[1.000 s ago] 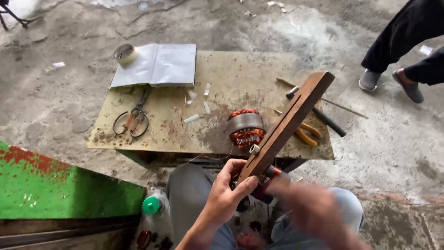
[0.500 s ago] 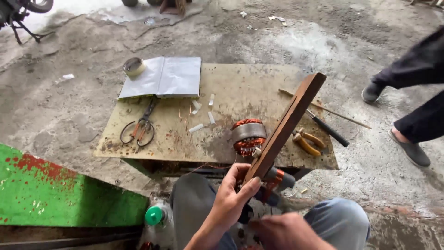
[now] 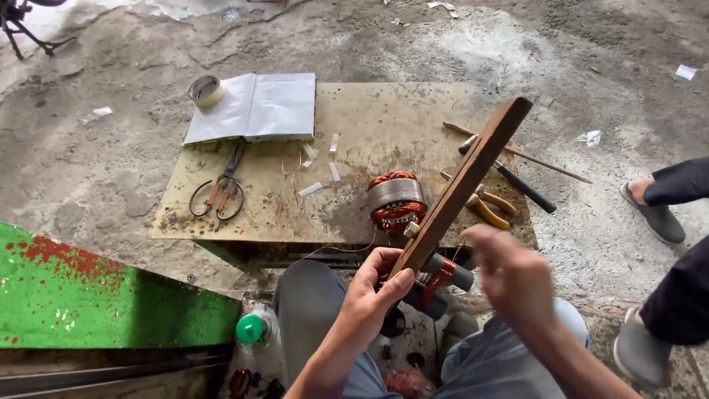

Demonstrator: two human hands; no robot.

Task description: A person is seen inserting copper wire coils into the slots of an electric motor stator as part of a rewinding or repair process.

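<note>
On the low table lie scissors, an open book, a tape roll, a copper-wound stator, pliers and a hammer. The table's middle is bare. The left hand is clamped around the lower end of a long wooden bar, tilted up over the stator. The right hand hovers blurred beside it, fingers loosely apart.

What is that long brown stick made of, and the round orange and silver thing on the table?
The long stick, held at its lower end by the left hand, looks like wood: brown, matte, flat-sided, with a worn edge. The round thing seems to be a grey metal ring, dull and slightly shiny, packed with copper-coloured wire, probably coated copper, bulging at both ends.
</note>
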